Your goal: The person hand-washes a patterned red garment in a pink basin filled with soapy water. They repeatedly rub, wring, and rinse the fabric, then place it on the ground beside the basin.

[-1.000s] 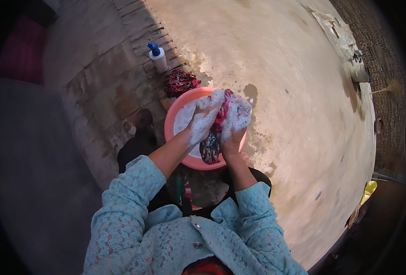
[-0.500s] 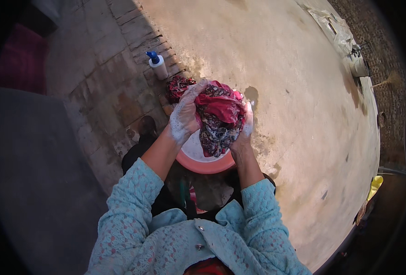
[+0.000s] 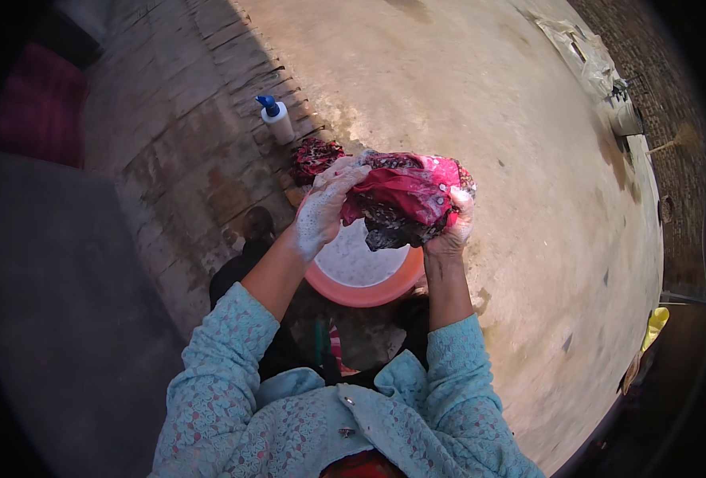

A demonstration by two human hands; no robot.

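Observation:
Between my two soapy hands I hold a wet, bunched cloth point(image 3: 405, 195), bright pink-red with dark patterned parts. Its left side is gripped by my left hand point(image 3: 327, 203), foam covering the back of the hand and wrist. My right hand point(image 3: 456, 221) clasps the cloth's right end, its fingers partly hidden by the fabric. Below the cloth stands a salmon-pink basin point(image 3: 361, 295) holding white, sudsy water. Part of the basin is hidden by the cloth and my hands.
Another dark red patterned cloth point(image 3: 315, 158) lies on the bricks just beyond my left hand. A white pump bottle point(image 3: 278, 123) with a blue top stands behind it. Smooth concrete point(image 3: 544, 223) stretches to the right, toward a pale bucket point(image 3: 625, 119) near the brick wall.
My hands have moved apart, the right one shifting rightward. The cloth is lifted and stretched wider, showing more pink fabric, and more of the basin's suds are visible.

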